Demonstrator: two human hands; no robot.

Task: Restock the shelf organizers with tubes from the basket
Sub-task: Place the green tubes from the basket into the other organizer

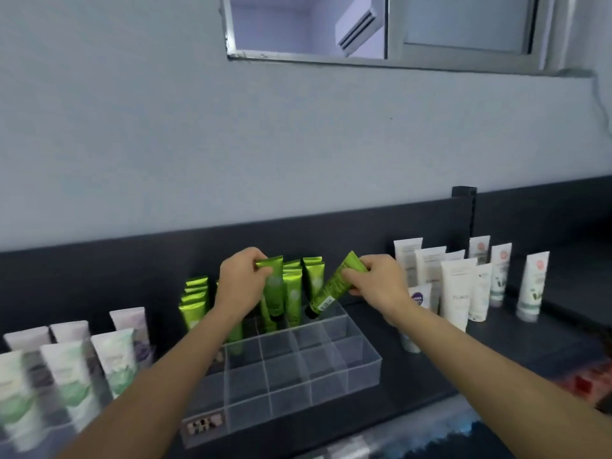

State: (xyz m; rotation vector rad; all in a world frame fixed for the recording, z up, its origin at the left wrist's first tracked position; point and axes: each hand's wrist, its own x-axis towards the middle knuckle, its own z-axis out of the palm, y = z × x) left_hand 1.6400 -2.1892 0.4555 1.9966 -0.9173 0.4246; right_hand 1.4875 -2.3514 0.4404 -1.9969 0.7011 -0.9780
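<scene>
As L grip (243, 276) pinches tube (277, 293), R grip (381, 279) holds tilted tube (331, 286).

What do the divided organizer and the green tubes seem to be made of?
Organizer: apparently clear rigid plastic, perhaps acrylic; the shelf shows through its walls and dividers. Green tubes: probably soft plastic or laminate with a metallic sheen; bright highlights, flat crimped tops.

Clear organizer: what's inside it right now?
Inside the clear organizer, green tubes stand in the back compartments; front rows show none. The left hand and forearm hide some back-left cells.
</scene>
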